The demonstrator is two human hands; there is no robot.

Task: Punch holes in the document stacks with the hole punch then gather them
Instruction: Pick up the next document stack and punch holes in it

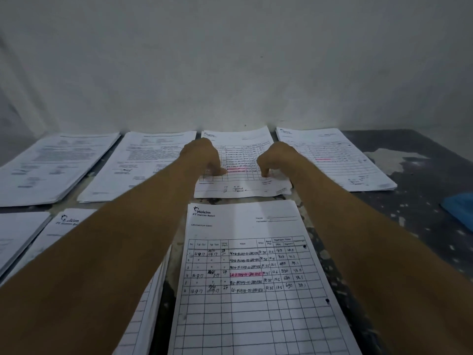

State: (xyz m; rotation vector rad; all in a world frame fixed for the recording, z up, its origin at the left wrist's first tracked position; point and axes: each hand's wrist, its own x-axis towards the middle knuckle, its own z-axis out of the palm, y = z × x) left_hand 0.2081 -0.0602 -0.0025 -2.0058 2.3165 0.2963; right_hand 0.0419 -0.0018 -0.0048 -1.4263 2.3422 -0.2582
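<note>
Several stacks of printed documents lie in rows on a dark, paint-stained table. Both my arms reach forward to the back-middle stack, a table form with a pink-marked line. My left hand rests on its left half with bent fingers, the tips touching the paper. My right hand touches its right half the same way, one fingertip on the sheet. That stack's near right corner curls up a little. The near stack, a handwritten form, shows two punched holes along its right edge. No hole punch is in view.
Two stacks lie at the back left and one at the back right. More stacks sit at the near left, partly under my left arm. A blue object lies at the right edge. A white wall stands behind.
</note>
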